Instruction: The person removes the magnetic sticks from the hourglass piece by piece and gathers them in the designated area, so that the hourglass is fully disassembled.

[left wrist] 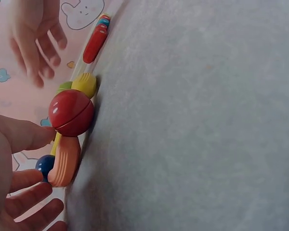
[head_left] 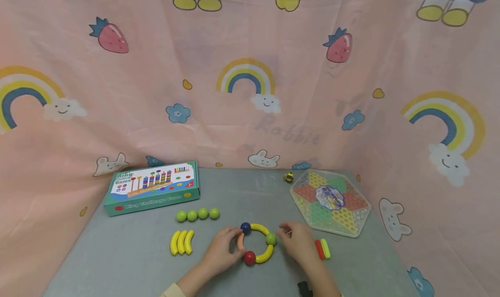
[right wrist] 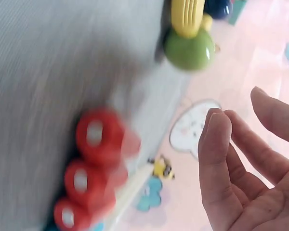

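Note:
Magnetic balls and curved sticks form a ring on the table: a blue ball (head_left: 245,228), yellow sticks (head_left: 264,254), a green ball (head_left: 271,239), a red ball (left wrist: 71,113) and an orange stick (left wrist: 66,162). At the ring's left side, my left hand (head_left: 222,250) has its thumb at the red ball and its fingertips by the blue ball and orange stick, fingers loosely extended. Just right of the green ball, my right hand (head_left: 295,241) hovers with bent fingers, thumb apart and nothing held. Red pieces with silvery ends (right wrist: 94,134) appear blurred in the right wrist view.
Left of the ring lie several green balls (head_left: 192,215) and yellow curved sticks (head_left: 181,242). A green game box (head_left: 156,193) stands at the back left. At the back right are a hexagonal board (head_left: 357,228) and a toy bee (head_left: 289,177). Red and yellow-green sticks (head_left: 325,248) lie beside my right forearm.

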A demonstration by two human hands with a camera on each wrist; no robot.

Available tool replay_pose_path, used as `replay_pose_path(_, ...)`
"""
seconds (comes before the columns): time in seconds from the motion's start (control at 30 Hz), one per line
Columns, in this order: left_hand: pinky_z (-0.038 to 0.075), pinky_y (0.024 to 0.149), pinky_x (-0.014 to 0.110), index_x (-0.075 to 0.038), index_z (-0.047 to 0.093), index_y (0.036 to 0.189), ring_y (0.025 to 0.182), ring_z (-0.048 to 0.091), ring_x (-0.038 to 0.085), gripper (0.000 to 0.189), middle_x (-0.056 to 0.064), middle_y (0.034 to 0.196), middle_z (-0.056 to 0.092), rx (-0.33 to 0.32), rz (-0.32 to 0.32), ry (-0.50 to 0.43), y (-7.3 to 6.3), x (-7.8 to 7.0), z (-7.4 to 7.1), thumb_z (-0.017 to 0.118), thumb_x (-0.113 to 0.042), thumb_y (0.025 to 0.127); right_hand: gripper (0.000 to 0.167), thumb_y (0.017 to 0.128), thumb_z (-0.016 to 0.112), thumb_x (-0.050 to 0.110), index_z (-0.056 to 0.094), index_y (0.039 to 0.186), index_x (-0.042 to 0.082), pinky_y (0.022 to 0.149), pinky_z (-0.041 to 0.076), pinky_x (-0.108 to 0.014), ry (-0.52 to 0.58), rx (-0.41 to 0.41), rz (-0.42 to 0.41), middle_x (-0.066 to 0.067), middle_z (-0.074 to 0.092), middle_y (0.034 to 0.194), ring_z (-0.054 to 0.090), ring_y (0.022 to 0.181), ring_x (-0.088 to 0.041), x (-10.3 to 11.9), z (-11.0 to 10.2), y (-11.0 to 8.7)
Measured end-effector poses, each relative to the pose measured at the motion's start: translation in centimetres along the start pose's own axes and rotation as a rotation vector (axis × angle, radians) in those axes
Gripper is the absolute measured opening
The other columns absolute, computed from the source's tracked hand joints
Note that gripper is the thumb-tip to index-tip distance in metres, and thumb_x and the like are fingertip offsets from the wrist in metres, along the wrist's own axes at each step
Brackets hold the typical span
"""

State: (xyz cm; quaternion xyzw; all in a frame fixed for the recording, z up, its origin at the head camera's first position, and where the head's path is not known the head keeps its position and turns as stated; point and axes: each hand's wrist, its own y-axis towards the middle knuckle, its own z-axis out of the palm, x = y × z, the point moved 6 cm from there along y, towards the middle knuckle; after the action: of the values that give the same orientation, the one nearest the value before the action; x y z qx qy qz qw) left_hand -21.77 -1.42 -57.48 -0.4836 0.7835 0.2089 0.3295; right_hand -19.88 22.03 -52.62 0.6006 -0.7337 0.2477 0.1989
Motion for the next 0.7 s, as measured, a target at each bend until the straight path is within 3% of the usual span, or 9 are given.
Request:
replay_pose_path(0.27, 0.047, 0.104, 0.053, -0.009, 0.065, 0.130, 0.124, 0.057, 0.030, 0.050, 0.007, 0.129, 0.063, -0.027, 0.023, -0.013, -0.1, 0.0, -0.1, 0.079, -0.029, 0.086, 0.036, 0.090, 0.077, 0.025, 0.069, 0.120, 0.009, 0.090, 0.053, -0.050, -0.011, 0.108, 0.034, -0.009, 0.068, 0.111, 0.062, 0.103, -0.026, 0.7, 3.1, 1.0)
replay_pose_path(0.7, 0.048, 0.100, 0.054, -0.010, 0.069, 0.126, 0.119, 0.059, 0.030, 0.049, 0.006, 0.127, 0.066, -0.054, 0.005, 0.101, -0.1, -0.5, 0.0, 0.082, -0.029, 0.083, 0.028, 0.090, 0.075, 0.017, 0.072, 0.116, 0.005, 0.087, 0.055, -0.047, -0.003, 0.150, 0.055, -0.006, 0.069, 0.102, 0.061, 0.093, -0.022, 0.8, 4.3, 1.3)
